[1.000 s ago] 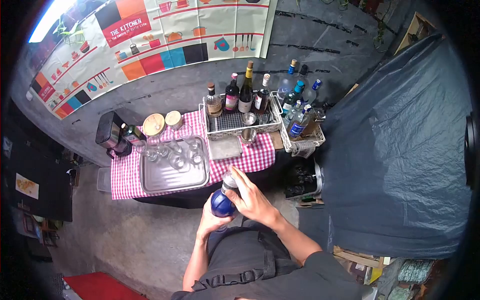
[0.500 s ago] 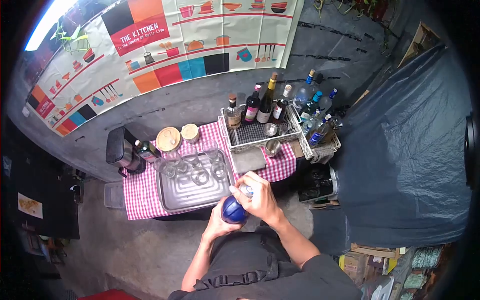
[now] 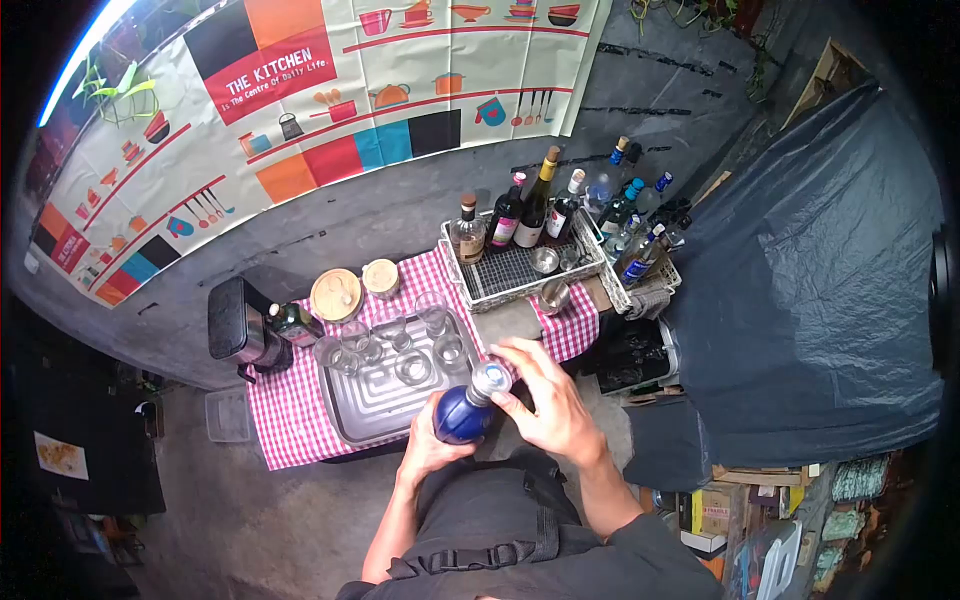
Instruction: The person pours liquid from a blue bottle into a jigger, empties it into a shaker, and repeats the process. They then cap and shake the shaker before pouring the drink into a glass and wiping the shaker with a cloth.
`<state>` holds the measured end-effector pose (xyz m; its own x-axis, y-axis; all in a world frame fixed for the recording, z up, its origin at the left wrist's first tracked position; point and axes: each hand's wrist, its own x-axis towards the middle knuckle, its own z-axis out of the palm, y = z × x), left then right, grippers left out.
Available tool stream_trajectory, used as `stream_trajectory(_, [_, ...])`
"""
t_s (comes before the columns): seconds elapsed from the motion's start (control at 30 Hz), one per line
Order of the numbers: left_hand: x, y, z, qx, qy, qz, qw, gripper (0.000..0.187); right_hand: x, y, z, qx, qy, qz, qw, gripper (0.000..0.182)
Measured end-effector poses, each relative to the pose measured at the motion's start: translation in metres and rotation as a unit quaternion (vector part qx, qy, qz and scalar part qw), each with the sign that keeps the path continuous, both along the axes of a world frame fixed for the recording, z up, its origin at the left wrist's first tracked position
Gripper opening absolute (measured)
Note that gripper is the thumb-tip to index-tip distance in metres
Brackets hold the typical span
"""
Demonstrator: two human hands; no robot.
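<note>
Both forearms reach forward from the body and meet at chest height, in front of the table edge. Left hand (image 3: 432,447) cups the round body of the blue bottle (image 3: 460,415) from below, fingers wrapped around it. Right hand (image 3: 545,405) sits just beside the silver cap (image 3: 490,378), fingertips pinching its side, palm open toward the camera. Bottle tilts, neck pointing up and right, held above the near rim of the metal tray (image 3: 365,412) with its glasses (image 3: 400,345).

Bottle's underside hidden by the left palm. Whether the cap is loosened: cannot tell. Label unreadable.
</note>
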<state>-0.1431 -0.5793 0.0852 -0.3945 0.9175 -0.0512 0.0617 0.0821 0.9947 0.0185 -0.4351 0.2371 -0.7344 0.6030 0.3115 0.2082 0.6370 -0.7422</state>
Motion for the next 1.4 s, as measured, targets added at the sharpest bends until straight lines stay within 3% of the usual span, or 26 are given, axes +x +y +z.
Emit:
stream_trajectory(0.03, [-0.002,0.0,-0.001,0.001,0.001,-0.003,1.0,0.081,-0.003,0.002,-0.006,0.001,0.001,-0.003,1.0,0.045])
stream_trajectory(0.1, [-0.005,0.0,-0.003,0.021,-0.043,-0.044,0.998,0.082,-0.009,0.008,-0.021,-0.014,0.046,0.124,0.991,0.043])
stream_trajectory(0.23, [-0.002,-0.001,-0.003,0.0,-0.02,-0.015,1.0,0.082,-0.013,-0.002,-0.018,-0.067,-0.013,0.03,0.997,0.039])
stream_trajectory(0.37, [-0.007,-0.003,-0.001,-0.033,0.022,-0.017,0.999,0.08,-0.016,-0.011,-0.024,-0.019,-0.046,-0.029,0.998,0.04])
stream_trajectory(0.5, [-0.014,-0.001,0.016,-0.033,0.023,-0.037,0.999,0.08,-0.016,-0.007,-0.019,-0.025,-0.052,-0.018,0.998,0.04])
stream_trajectory(0.57, [-0.018,-0.002,0.023,-0.012,0.018,-0.06,0.998,0.079,-0.013,-0.002,-0.021,-0.054,0.048,0.085,0.994,0.039])
stream_trajectory(0.77, [-0.017,0.008,0.042,-0.028,0.039,-0.06,0.997,0.077,-0.014,-0.002,-0.007,-0.084,0.018,0.031,0.996,0.04])
stream_trajectory(0.83, [-0.015,0.013,0.05,-0.029,0.036,-0.056,0.997,0.077,-0.017,0.005,0.0,-0.047,0.031,0.016,0.998,0.039])
stream_trajectory(0.97, [-0.02,0.03,0.068,0.01,-0.028,-0.044,0.999,0.083,-0.028,0.032,0.016,-0.07,0.098,0.043,0.992,0.069])
stream_trajectory(1.0, [-0.023,0.035,0.072,0.028,-0.047,-0.041,0.998,0.086,-0.032,0.049,0.013,0.0,0.101,0.086,0.991,0.081])
stream_trajectory(1.03, [-0.029,0.041,0.081,0.025,-0.032,-0.045,0.998,0.09,-0.037,0.058,0.011,0.0,0.102,0.094,0.99,0.081])
stream_trajectory(1.1, [-0.041,0.058,0.086,0.061,-0.022,-0.036,0.997,0.092,-0.049,0.075,0.012,-0.133,0.115,0.169,0.97,0.083])
stream_trajectory(1.17, [-0.054,0.073,0.105,0.056,0.043,-0.011,0.997,0.095,-0.066,0.091,0.022,-0.117,0.108,0.176,0.971,0.089])
stream_trajectory(1.27, [-0.083,0.104,0.105,0.107,0.051,-0.006,0.993,0.1,-0.094,0.12,0.043,-0.065,0.136,0.195,0.969,0.085])
stream_trajectory(1.4, [-0.113,0.144,0.122,0.108,-0.022,0.042,0.993,0.105,-0.136,0.155,0.051,-0.016,0.176,0.196,0.965,0.072])
